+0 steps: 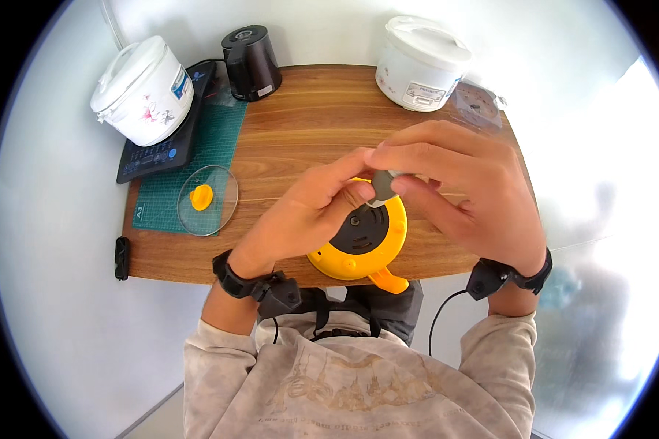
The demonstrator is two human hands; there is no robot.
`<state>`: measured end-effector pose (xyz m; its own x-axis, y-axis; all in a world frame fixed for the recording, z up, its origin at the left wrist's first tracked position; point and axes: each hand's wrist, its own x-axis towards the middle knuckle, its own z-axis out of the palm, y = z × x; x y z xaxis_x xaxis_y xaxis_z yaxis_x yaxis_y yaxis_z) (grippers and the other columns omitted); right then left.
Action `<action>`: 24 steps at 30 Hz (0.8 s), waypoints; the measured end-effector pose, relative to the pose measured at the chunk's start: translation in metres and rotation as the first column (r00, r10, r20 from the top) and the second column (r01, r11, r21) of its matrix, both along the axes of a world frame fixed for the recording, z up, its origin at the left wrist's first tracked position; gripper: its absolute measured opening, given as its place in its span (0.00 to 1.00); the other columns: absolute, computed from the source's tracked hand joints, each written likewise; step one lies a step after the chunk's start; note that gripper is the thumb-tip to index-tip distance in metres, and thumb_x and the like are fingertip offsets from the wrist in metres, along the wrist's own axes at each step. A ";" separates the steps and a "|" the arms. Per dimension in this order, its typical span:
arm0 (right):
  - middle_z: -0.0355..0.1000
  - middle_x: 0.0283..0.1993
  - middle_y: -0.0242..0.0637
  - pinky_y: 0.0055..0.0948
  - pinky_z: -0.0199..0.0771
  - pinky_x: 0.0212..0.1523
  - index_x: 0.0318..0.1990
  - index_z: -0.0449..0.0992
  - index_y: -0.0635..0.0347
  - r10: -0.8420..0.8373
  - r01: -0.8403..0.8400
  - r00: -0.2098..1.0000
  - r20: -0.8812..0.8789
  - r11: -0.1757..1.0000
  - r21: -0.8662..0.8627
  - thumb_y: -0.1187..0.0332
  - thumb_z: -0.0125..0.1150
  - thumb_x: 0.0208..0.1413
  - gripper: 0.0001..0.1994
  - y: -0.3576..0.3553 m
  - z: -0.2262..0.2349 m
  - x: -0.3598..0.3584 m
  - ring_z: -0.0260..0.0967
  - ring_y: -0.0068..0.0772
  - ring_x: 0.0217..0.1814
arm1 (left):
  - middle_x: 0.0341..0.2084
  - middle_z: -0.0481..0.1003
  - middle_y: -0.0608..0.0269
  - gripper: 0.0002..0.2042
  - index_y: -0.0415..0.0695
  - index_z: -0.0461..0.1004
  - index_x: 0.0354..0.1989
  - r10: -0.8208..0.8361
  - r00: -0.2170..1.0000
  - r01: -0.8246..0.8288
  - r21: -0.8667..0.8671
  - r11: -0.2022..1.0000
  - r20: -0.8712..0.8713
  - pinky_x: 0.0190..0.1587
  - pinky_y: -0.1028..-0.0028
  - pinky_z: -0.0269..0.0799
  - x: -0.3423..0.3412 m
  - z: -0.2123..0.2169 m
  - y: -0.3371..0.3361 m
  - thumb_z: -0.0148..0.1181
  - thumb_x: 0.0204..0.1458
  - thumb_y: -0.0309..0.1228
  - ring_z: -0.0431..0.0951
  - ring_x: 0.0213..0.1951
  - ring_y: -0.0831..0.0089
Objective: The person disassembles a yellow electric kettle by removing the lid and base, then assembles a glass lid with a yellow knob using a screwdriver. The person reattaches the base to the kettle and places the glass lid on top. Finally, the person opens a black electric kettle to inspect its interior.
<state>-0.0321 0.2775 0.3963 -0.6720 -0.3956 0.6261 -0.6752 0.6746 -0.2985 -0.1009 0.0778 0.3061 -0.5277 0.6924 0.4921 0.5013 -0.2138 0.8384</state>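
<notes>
Both hands meet above the table around a small round grey piece [381, 186] with a pale edge; its exact kind is not clear. My left hand [311, 201] pinches it between thumb and fingers from the left. From the right, the thumb and bent fingers of my right hand [465, 186] close on it too. Beneath them a yellow electric pot [394, 241] lies upside down, its dark vented base [360, 233] facing up and its yellow handle [389, 282] reaching past the table's near edge. My hands partly hide the pot's far side.
A glass lid [225, 208] with a yellow knob rests on the green cutting mat [154, 212]. Behind it, a white rice cooker [143, 91] sits on a black induction cooker [157, 157]. A dark kettle [250, 66], another white rice cooker [421, 66] and a clear plastic bag [479, 106] stand farther back.
</notes>
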 end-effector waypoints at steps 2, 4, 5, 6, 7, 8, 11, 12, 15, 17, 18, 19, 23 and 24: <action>0.76 0.32 0.36 0.24 0.69 0.26 0.40 0.82 0.61 -0.024 0.024 0.999 0.045 1.000 0.000 0.66 0.77 0.46 0.15 0.000 0.002 0.003 0.70 0.29 0.26 | 0.45 0.79 0.56 0.16 0.39 0.69 0.61 -0.001 0.998 0.003 -0.037 0.999 0.059 0.53 0.72 0.72 -0.001 0.001 -0.001 0.51 0.65 0.21 0.78 0.46 0.69; 0.73 0.28 0.35 0.27 0.66 0.24 0.35 0.80 0.60 -0.067 0.066 0.997 0.041 0.998 0.020 0.62 0.76 0.48 0.14 -0.002 0.002 0.002 0.69 0.32 0.24 | 0.45 0.79 0.56 0.15 0.38 0.71 0.59 0.005 0.992 0.004 -0.070 0.998 0.123 0.53 0.73 0.72 0.001 0.003 -0.001 0.51 0.64 0.21 0.78 0.45 0.68; 0.71 0.26 0.34 0.30 0.65 0.23 0.31 0.77 0.60 -0.081 0.080 0.997 0.020 0.996 0.051 0.58 0.75 0.49 0.15 -0.002 0.000 -0.002 0.69 0.35 0.24 | 0.45 0.79 0.55 0.14 0.38 0.72 0.57 0.010 0.987 0.003 -0.085 0.996 0.158 0.53 0.72 0.72 0.003 0.006 0.000 0.52 0.64 0.21 0.78 0.46 0.68; 0.69 0.23 0.34 0.33 0.65 0.22 0.28 0.75 0.59 -0.094 0.094 0.996 -0.002 0.992 0.081 0.54 0.73 0.50 0.18 -0.002 -0.001 -0.006 0.68 0.38 0.23 | 0.45 0.79 0.55 0.14 0.38 0.73 0.56 0.016 0.981 0.003 -0.101 0.995 0.192 0.53 0.72 0.72 0.003 0.007 0.001 0.53 0.63 0.22 0.79 0.46 0.68; 0.67 0.21 0.33 0.33 0.63 0.21 0.25 0.74 0.59 -0.112 0.118 0.992 -0.063 0.988 0.102 0.51 0.73 0.50 0.20 -0.005 -0.004 -0.011 0.67 0.38 0.21 | 0.45 0.79 0.55 0.13 0.38 0.73 0.56 0.035 0.986 -0.014 -0.127 0.992 0.163 0.53 0.72 0.72 0.000 -0.002 -0.001 0.54 0.63 0.22 0.79 0.46 0.68; 0.66 0.18 0.32 0.33 0.61 0.19 0.22 0.72 0.58 -0.126 0.141 0.984 -0.127 0.982 0.121 0.49 0.72 0.50 0.22 -0.008 -0.006 -0.015 0.66 0.38 0.19 | 0.45 0.79 0.55 0.13 0.38 0.73 0.55 0.056 0.990 -0.036 -0.153 0.988 0.131 0.53 0.72 0.72 -0.006 -0.016 -0.005 0.55 0.62 0.23 0.79 0.46 0.68; 0.62 0.13 0.31 0.33 0.59 0.16 0.15 0.70 0.56 -0.204 0.249 0.944 -0.258 0.956 0.154 0.45 0.71 0.50 0.27 -0.013 -0.008 -0.020 0.62 0.38 0.14 | 0.44 0.79 0.55 0.14 0.38 0.74 0.53 0.103 0.991 -0.077 -0.260 0.963 0.086 0.53 0.71 0.73 -0.006 -0.024 -0.012 0.60 0.59 0.25 0.79 0.47 0.68; 0.61 0.11 0.31 0.33 0.58 0.15 0.13 0.69 0.55 -0.236 0.290 0.927 -0.292 0.944 0.159 0.44 0.70 0.50 0.28 -0.013 -0.008 -0.021 0.61 0.38 0.13 | 0.44 0.80 0.55 0.14 0.38 0.74 0.52 0.115 0.990 -0.086 -0.300 0.950 0.079 0.53 0.71 0.73 -0.003 -0.024 -0.013 0.62 0.58 0.26 0.79 0.47 0.69; 0.61 0.10 0.31 0.33 0.58 0.14 0.11 0.68 0.54 -0.297 0.360 0.897 -0.328 0.920 0.152 0.45 0.68 0.52 0.29 -0.019 -0.012 -0.023 0.60 0.38 0.11 | 0.43 0.80 0.57 0.14 0.38 0.75 0.49 0.094 0.979 -0.078 -0.091 0.993 0.179 0.51 0.71 0.75 0.006 -0.027 -0.005 0.66 0.56 0.25 0.79 0.45 0.70; 0.62 0.11 0.31 0.33 0.59 0.14 0.11 0.68 0.54 -0.290 0.352 0.901 -0.321 0.923 0.154 0.46 0.68 0.54 0.28 -0.021 -0.013 -0.020 0.61 0.37 0.12 | 0.41 0.80 0.59 0.13 0.37 0.75 0.47 0.158 0.968 -0.126 -0.166 0.978 0.197 0.48 0.73 0.76 0.007 -0.026 0.001 0.67 0.55 0.25 0.80 0.42 0.71; 0.62 0.11 0.30 0.33 0.59 0.15 0.11 0.68 0.55 -0.287 0.349 0.904 -0.318 0.924 0.155 0.46 0.67 0.54 0.28 -0.022 -0.013 -0.019 0.62 0.37 0.13 | 0.40 0.80 0.59 0.13 0.37 0.75 0.46 0.190 0.960 -0.149 -0.204 0.968 0.204 0.47 0.73 0.76 0.007 -0.026 0.002 0.68 0.54 0.25 0.80 0.40 0.71; 0.65 0.14 0.31 0.33 0.60 0.16 0.14 0.70 0.55 -0.275 0.334 0.915 -0.295 0.927 0.169 0.48 0.67 0.55 0.26 -0.021 -0.012 -0.019 0.63 0.37 0.14 | 0.39 0.80 0.59 0.12 0.37 0.75 0.45 0.187 0.954 -0.144 -0.188 0.971 0.234 0.46 0.74 0.77 0.007 -0.028 0.004 0.68 0.54 0.24 0.81 0.39 0.71; 0.73 0.27 0.35 0.33 0.68 0.21 0.30 0.78 0.57 -0.146 0.149 0.986 -0.084 0.988 0.036 0.55 0.69 0.54 0.15 -0.015 -0.010 -0.014 0.70 0.40 0.23 | 0.33 0.80 0.58 0.09 0.36 0.76 0.43 0.202 0.949 -0.166 -0.162 0.973 0.241 0.43 0.76 0.77 0.012 -0.032 0.008 0.66 0.55 0.21 0.81 0.34 0.71; 0.75 0.31 0.36 0.33 0.70 0.24 0.34 0.79 0.58 -0.079 0.078 0.997 -0.010 0.995 -0.054 0.57 0.70 0.54 0.14 -0.014 -0.010 -0.012 0.72 0.40 0.26 | 0.32 0.80 0.57 0.08 0.36 0.76 0.42 0.214 0.953 -0.181 -0.163 0.970 0.215 0.42 0.76 0.77 0.013 -0.030 0.009 0.65 0.55 0.21 0.81 0.33 0.71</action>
<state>-0.0444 0.2640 0.3865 -0.6920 -0.3077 0.6531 -0.6246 0.7087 -0.3280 -0.0878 0.0866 0.2761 -0.7479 0.6159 0.2476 0.3125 -0.0025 0.9499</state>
